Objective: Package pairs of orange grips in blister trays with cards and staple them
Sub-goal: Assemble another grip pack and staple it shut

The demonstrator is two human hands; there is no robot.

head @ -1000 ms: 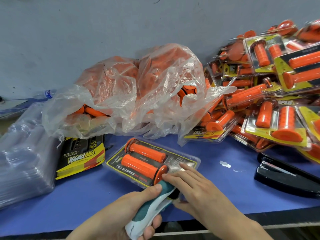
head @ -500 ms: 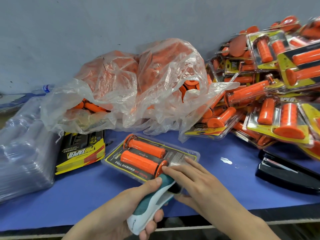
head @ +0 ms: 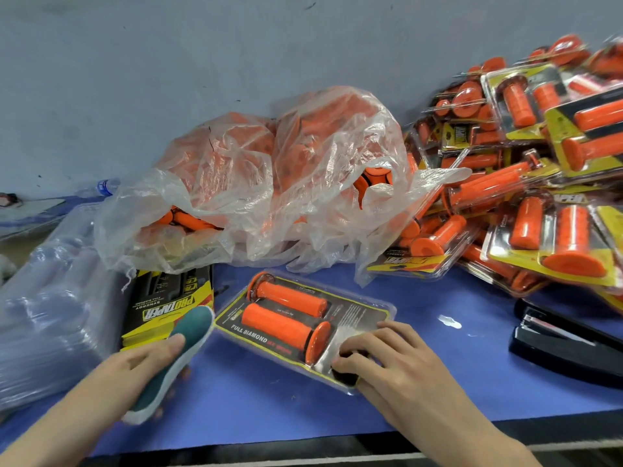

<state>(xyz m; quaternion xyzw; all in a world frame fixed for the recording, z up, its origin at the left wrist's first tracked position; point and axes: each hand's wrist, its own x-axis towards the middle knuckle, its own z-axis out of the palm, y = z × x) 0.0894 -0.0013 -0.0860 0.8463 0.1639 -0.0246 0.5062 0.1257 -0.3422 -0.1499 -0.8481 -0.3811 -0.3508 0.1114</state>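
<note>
1. Head view: the left hand (head: 135, 362), clamped round a teal stapler (head: 178, 348), has swung clear of the blister pack (head: 357, 311) and now hangs over the card stack (head: 165, 298).
2. The right hand (head: 387, 362) curls its fingers over the pack's near corner on the blue surface (head: 438, 382), with both orange grips (head: 279, 318) inside.
3. That staple looks done, and the pack seems ready for the finished pile (head: 539, 197).

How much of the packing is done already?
Done: a big pile of finished packs on the right. In hand: one blister pack with two grips, right hand holding its end, left hand gripping the stapler. Left: a bag of loose grips, plus cards and empty trays.
</note>
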